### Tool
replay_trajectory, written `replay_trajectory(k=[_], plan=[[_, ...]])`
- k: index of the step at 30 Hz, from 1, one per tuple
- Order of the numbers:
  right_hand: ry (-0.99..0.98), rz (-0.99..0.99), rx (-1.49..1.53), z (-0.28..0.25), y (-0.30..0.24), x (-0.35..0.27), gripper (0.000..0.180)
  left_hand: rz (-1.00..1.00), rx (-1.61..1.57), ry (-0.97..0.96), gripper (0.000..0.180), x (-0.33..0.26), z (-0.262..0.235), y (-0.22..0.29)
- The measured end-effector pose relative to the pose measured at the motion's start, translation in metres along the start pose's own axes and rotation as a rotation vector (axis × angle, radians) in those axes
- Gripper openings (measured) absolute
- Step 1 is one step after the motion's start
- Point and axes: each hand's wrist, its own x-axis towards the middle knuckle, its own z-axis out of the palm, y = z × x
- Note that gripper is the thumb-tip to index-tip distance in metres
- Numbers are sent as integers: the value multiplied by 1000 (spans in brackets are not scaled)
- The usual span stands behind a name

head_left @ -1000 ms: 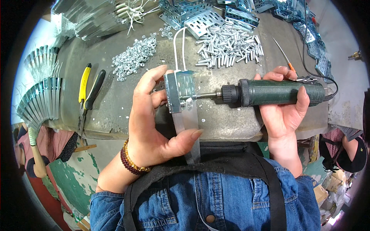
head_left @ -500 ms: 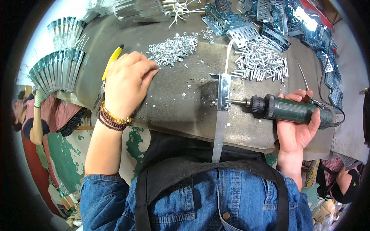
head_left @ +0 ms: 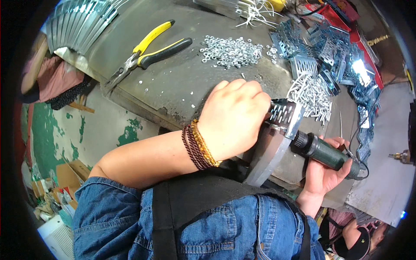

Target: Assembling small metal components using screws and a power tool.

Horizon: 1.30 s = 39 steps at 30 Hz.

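My right hand (head_left: pixel 317 175) is wrapped from below around a dark green electric screwdriver (head_left: pixel 324 152). Its tip points left at a slotted metal bracket (head_left: pixel 282 113), which is joined to a long flat metal strip (head_left: pixel 268 159) running down toward my apron. Beside the bracket's left side is my left hand (head_left: pixel 236 117), closed, knuckles up, with bead bracelets on the wrist. Its fingertips are hidden, so what they grip cannot be seen. A pile of small nuts (head_left: pixel 232 52) lies beyond the left hand, and a heap of metal pins or bolts (head_left: pixel 311 97) beyond the bracket.
Yellow-and-black pliers (head_left: pixel 149 38) lie on the worn bench (head_left: pixel 173 82) at left. Blue-filmed slotted plates (head_left: pixel 329 52) pile up at the far right, with a black cord (head_left: pixel 360 130). Flat strips (head_left: pixel 78 26) fan out at far left. People sit at both sides.
My left hand has moved right, from beside the nuts to the bracket. The bracket and strip now stand tilted. The whole view has shifted, and the pliers show fully. My right hand keeps the screwdriver.
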Motion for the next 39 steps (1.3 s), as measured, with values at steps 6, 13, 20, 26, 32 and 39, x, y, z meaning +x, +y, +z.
replay_trajectory(k=[6,13,20,26,32,39], plan=[[-10,17,7,3,1,3,44,6,-100,4,18,-8,-7,-3],[-10,26,42,0,1,5,39,12,-74,-34,18,-8,-5,-4],[-19,26,24,2,3,4,40,24,-61,-38,18,-7,-8,-4],[20,3,13,2,2,1,43,157,127,194,25,13,-47,-52],[19,13,-5,3,4,1,43,-250,590,-3,27,-5,-101,-122],[36,4,-5,3,5,1,42,-486,-915,438,45,6,-148,-113]])
